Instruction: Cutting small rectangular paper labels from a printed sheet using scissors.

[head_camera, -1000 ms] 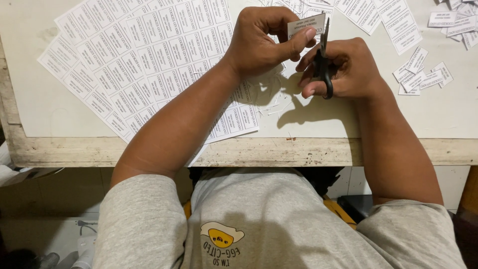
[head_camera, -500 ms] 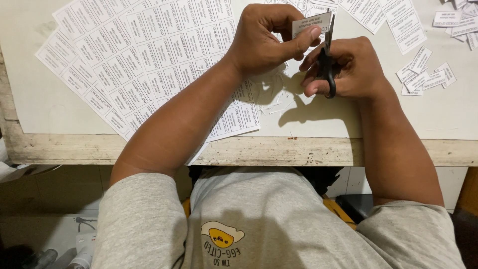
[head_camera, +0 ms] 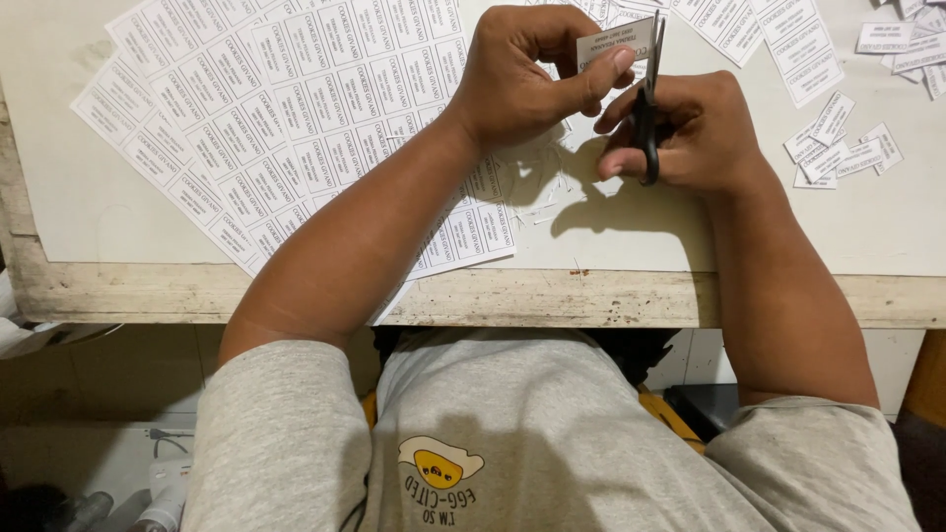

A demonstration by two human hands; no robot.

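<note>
My left hand (head_camera: 532,74) pinches a small white paper label (head_camera: 616,41) between thumb and fingers, held above the table. My right hand (head_camera: 690,128) grips black-handled scissors (head_camera: 647,99), blades pointing up along the label's right edge. Under my left forearm lie printed label sheets (head_camera: 276,108), spread over the table's left half. Thin paper slivers (head_camera: 537,197) are scattered beneath my hands.
Cut single labels (head_camera: 838,148) lie in a loose pile right of my right hand, and strips of labels (head_camera: 778,39) sit at the top right. The worn wooden table edge (head_camera: 552,296) runs in front of my torso. Cables and objects lie on the floor at lower left.
Both hands have stayed close together with the label and scissors; the scissors have shifted slightly along the label's edge. Sheets and piles have not moved.
</note>
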